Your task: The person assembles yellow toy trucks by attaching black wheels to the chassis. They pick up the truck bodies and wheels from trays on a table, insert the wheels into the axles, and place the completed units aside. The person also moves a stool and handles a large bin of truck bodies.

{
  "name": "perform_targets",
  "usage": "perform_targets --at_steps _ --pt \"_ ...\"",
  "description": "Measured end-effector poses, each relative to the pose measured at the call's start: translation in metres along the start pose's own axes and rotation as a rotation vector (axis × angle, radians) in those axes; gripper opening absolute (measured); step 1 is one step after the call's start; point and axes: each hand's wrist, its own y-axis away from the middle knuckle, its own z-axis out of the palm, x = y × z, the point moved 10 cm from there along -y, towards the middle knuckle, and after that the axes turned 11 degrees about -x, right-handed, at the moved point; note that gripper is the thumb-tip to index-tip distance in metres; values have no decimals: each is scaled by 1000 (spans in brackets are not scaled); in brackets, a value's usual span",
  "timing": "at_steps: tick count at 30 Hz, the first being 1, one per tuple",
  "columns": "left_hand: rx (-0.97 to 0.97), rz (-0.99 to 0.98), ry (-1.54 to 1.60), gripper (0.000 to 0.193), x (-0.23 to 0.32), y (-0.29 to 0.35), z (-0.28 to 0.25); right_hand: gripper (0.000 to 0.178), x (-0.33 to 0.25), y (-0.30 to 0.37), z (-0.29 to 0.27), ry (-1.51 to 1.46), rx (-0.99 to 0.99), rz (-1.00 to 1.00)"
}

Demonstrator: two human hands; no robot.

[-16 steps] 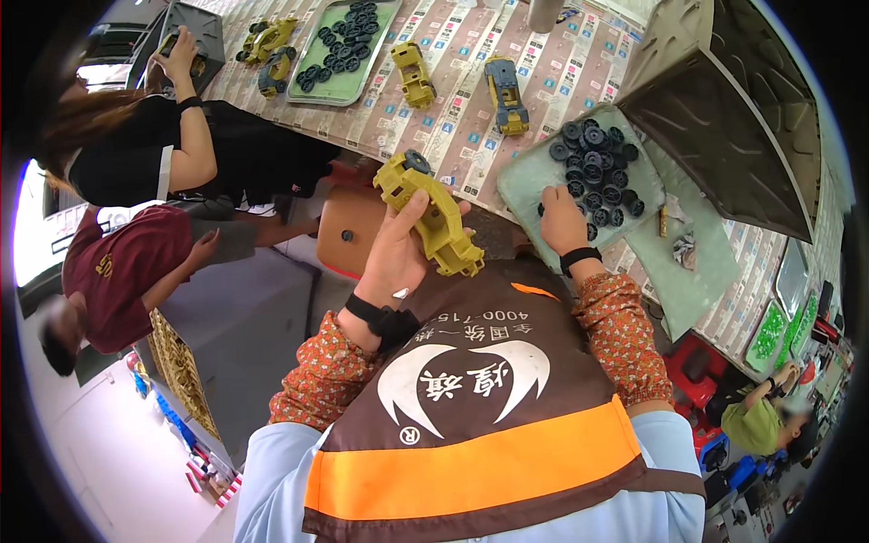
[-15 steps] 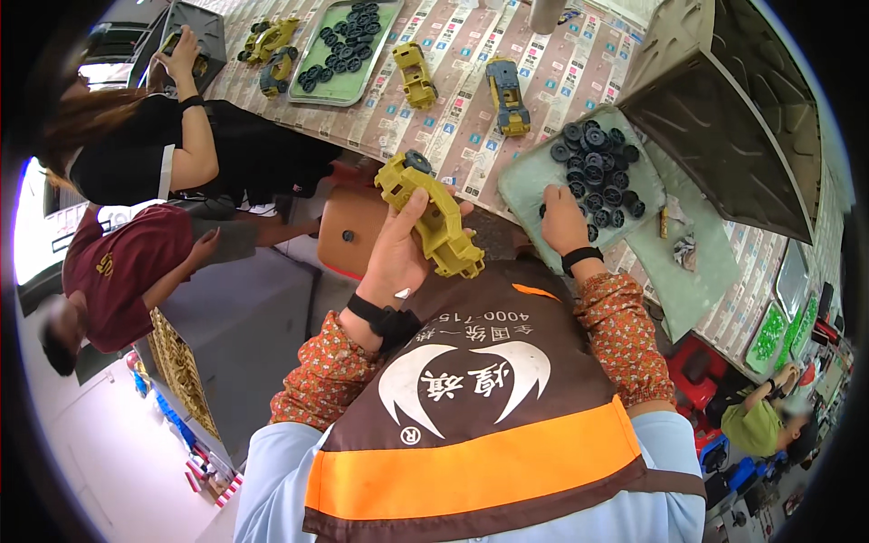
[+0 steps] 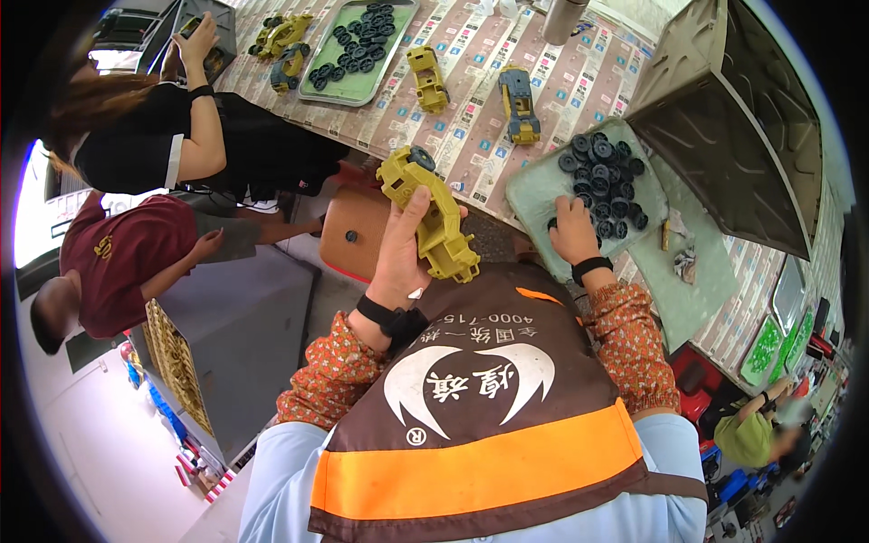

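1. Two trays [image 3: 532, 188] hold black wheels [image 3: 601, 149].
2. Left hand [image 3: 403, 258] grips a yellow toy car [image 3: 437, 213] by the apron [image 3: 579, 407], which bears white lettering [image 3: 493, 384].
3. Right hand [image 3: 574, 233] touches one wheel; whether gripped, can't tell.

left fingers [image 3: 463, 211] mostly hidden behind yellow car body [image 3: 438, 222], bottle [image 3: 563, 20] cut off above

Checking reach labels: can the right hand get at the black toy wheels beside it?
Probably yes: the right hand is over the pale tray, just beside the black toy wheels, nothing visibly between.
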Motion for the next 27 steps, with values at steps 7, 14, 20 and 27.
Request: perform_targets --at_steps 7,14,20,27 --pt "12 -15 35 36 -1 -2 4 31 20 -2 20 -198 -76 99" --pt "28 90 -38 36 6 -3 19 22 -79 12 -50 -1223 -252 59" --pt "6 203 -160 35 13 1 37 25 -159 37 -122 -928 -86 -209" --pt "19 248 -128 32 13 2 40 35 -153 41 -103 -1245 -195 -158"
